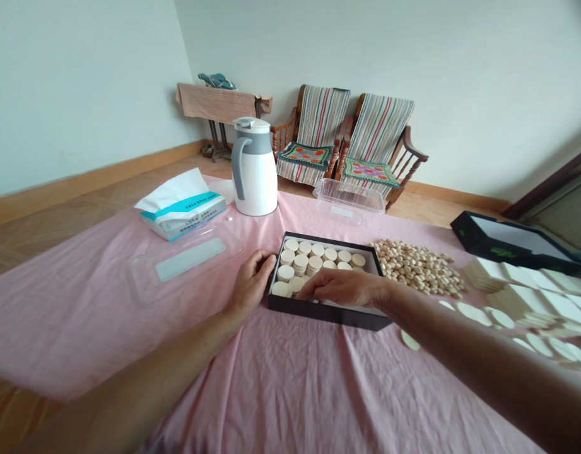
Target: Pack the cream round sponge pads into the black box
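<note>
A black box (328, 315) with a pale inside lies on the pink cloth before me. Rows of round wooden discs (301, 260) fill much of it, stacked in piles. My left hand (252, 279) grips the box's left wall, its thumb at the rim. Over the front row reaches my right hand (340, 287), fingers bent down and closed at a disc (296, 284) near the left front corner; the hand hides the fingertips in part and the piles beneath it.
Right of the box are a heap of small wooden pieces (417, 266), square wooden tiles (522, 302), loose discs (474, 313) and a black lid (512, 243). A white jug (256, 173), a tissue pack (183, 211) and clear plastic trays (190, 258) stand behind and left.
</note>
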`<state>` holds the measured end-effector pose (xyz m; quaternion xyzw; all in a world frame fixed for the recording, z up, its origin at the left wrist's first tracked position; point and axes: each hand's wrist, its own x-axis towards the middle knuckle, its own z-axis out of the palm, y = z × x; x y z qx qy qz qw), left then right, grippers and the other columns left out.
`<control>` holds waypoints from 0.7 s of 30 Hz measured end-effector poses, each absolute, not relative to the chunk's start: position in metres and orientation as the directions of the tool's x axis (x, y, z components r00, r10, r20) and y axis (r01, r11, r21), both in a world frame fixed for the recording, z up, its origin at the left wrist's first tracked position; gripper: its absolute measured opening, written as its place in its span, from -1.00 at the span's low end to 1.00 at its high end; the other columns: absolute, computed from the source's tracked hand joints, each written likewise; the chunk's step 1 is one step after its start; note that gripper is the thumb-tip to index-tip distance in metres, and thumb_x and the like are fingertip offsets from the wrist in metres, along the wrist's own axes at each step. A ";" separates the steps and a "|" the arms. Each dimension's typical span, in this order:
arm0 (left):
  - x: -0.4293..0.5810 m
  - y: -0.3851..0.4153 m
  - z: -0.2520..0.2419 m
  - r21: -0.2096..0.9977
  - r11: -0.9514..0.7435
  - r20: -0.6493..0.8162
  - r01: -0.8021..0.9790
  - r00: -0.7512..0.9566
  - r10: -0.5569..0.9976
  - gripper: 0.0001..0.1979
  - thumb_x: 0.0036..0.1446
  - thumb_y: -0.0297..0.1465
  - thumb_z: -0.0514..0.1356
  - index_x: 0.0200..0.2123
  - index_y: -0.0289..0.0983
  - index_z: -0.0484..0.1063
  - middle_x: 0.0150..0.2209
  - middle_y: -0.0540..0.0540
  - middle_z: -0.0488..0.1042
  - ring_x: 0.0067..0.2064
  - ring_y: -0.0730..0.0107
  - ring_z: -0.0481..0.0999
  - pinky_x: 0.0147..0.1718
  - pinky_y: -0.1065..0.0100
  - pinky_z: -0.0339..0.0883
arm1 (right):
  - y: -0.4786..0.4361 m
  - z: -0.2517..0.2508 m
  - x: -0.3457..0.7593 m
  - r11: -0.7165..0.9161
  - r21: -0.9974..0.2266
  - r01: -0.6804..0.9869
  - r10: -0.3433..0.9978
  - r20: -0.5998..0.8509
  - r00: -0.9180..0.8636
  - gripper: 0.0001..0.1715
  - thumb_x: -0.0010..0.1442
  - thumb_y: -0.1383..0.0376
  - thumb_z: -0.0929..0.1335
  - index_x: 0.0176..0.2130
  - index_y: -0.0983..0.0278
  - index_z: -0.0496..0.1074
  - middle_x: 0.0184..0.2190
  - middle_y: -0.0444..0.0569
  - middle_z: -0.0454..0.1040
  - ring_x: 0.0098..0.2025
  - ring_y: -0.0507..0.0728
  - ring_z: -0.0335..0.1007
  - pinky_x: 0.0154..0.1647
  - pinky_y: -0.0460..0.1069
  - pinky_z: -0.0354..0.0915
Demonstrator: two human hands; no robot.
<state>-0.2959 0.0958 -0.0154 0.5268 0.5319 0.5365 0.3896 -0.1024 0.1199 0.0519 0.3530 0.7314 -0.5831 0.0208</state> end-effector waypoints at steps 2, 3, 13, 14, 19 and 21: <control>-0.296 0.096 -0.015 0.980 -0.133 0.154 0.147 -0.142 0.978 -0.73 0.13 -0.17 0.10 -0.32 -0.27 0.40 -0.42 0.00 0.43 -0.36 0.38 0.39 -0.40 0.44 0.26 | 0.120 0.053 -0.101 0.097 -0.832 0.546 0.499 -0.434 -0.750 -0.56 -0.04 0.44 0.20 -0.24 0.35 0.56 -0.25 -0.06 0.56 -0.18 0.07 0.41 -0.09 -0.07 0.25; -0.296 0.096 -0.016 0.979 -0.135 0.157 0.151 -0.142 0.977 -0.73 0.13 -0.17 0.10 -0.32 -0.27 0.40 -0.41 0.00 0.43 -0.36 0.38 0.39 -0.39 0.44 0.26 | 0.120 0.053 -0.100 0.110 -0.825 0.554 0.508 -0.432 -0.745 -0.56 -0.04 0.43 0.21 -0.22 0.35 0.55 -0.22 -0.06 0.55 -0.15 0.08 0.40 -0.07 -0.06 0.24; -0.296 0.096 -0.015 0.976 -0.147 0.171 0.163 -0.142 0.975 -0.72 0.11 -0.18 0.11 -0.33 -0.28 0.42 -0.41 -0.02 0.43 -0.34 0.35 0.39 -0.39 0.43 0.25 | 0.115 0.055 -0.089 0.202 -0.766 0.610 0.615 -0.385 -0.688 -0.53 -0.02 0.44 0.21 -0.13 0.32 0.50 -0.16 -0.07 0.52 -0.10 0.08 0.40 -0.04 -0.05 0.25; -0.296 0.096 -0.015 0.975 -0.149 0.172 0.167 -0.139 0.975 -0.72 0.12 -0.18 0.11 -0.32 -0.29 0.42 -0.40 -0.02 0.43 -0.33 0.35 0.39 -0.38 0.43 0.25 | 0.114 0.056 -0.088 0.214 -0.753 0.622 0.642 -0.371 -0.671 -0.52 -0.02 0.45 0.21 -0.12 0.33 0.49 -0.17 -0.05 0.53 -0.11 0.08 0.40 -0.06 -0.06 0.26; -0.296 0.096 -0.014 0.974 -0.149 0.175 0.173 -0.142 0.974 -0.71 0.10 -0.17 0.12 -0.32 -0.28 0.44 -0.39 -0.04 0.46 -0.32 0.32 0.40 -0.38 0.42 0.26 | 0.106 0.064 -0.086 0.290 -0.568 0.770 0.792 -0.310 -0.527 -0.52 -0.03 0.50 0.19 -0.18 0.31 0.52 -0.30 -0.02 0.55 -0.22 0.07 0.43 -0.16 -0.08 0.26; -0.296 0.096 -0.014 0.972 -0.155 0.182 0.179 -0.144 0.973 -0.71 0.11 -0.18 0.11 -0.32 -0.28 0.44 -0.39 -0.03 0.46 -0.32 0.33 0.41 -0.38 0.42 0.26 | 0.103 0.066 -0.086 0.326 -0.497 0.804 0.806 -0.299 -0.511 -0.51 -0.03 0.50 0.19 -0.18 0.30 0.53 -0.35 -0.02 0.55 -0.23 0.08 0.42 -0.17 -0.09 0.24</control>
